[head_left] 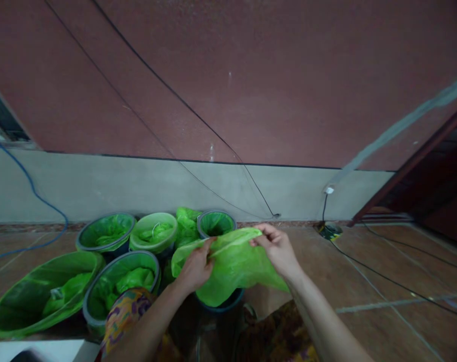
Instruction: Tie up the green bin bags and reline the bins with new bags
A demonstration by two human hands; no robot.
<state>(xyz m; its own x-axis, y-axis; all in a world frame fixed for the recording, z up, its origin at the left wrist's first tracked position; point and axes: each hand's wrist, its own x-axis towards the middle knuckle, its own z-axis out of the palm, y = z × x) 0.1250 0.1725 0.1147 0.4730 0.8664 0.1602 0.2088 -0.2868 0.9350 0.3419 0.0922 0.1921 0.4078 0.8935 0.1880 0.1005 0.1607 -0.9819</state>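
The left hand pinches a thin green bag near its left end. The right hand pinches its top right corner. The bag hangs in the air over a bin and hides most of it. More bins with green bags inside stand to the left, some near the far edge of the floor, by the wall.

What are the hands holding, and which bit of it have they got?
A green bag. The left hand and the right hand both grip it along its upper edge.
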